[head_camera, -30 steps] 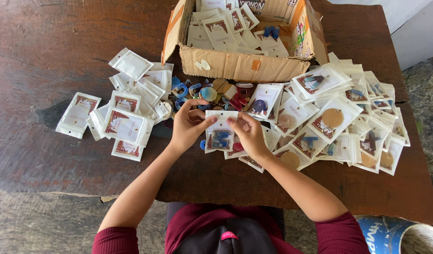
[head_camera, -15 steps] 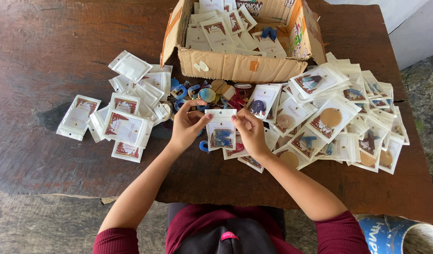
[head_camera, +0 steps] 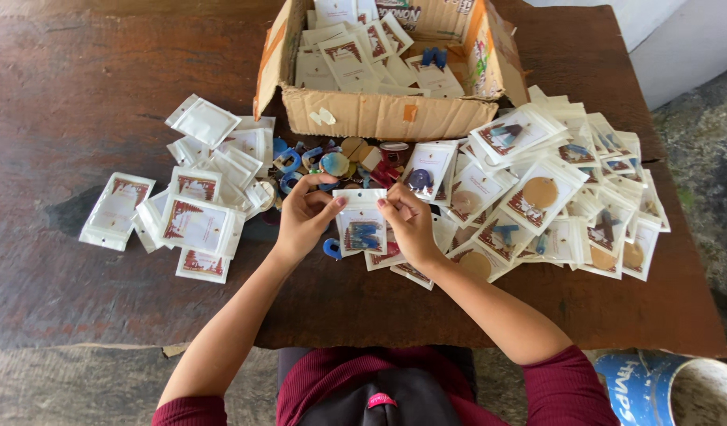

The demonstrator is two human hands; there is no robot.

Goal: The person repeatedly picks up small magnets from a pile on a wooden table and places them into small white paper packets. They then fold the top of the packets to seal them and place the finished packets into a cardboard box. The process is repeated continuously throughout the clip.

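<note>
We work at a dark wooden table [head_camera: 79, 95], and the largest thing on it is the cardboard box [head_camera: 379, 114] at the far edge, its flaps open and small packets lying inside. To the right of the box spreads the filled pile [head_camera: 568, 197], overlapping clear packets that each show a small piece, some round and tan, some blue. To the left lies the empty pile [head_camera: 194, 205], flat white packets with red-printed cards and nothing visible inside them. Between the two piles, just in front of the box, sits a loose heap of pieces [head_camera: 340, 162], blue, red and tan.

At the centre we hold one pouch [head_camera: 362, 221] upright over the table edge of the heap. Our left hand [head_camera: 304, 217] pinches its upper left corner and our right hand [head_camera: 411, 225] pinches its upper right corner, so both hands are closed on the same pouch, close together with the pouch's top strip between them. Blue pieces show through its lower half.

We judge the step to be closing the pouch after filling it. The next move seems to call for pressing the top strip flat along its whole width with thumbs and fingertips, keeping the pieces low so they stay clear of the seal.
</note>
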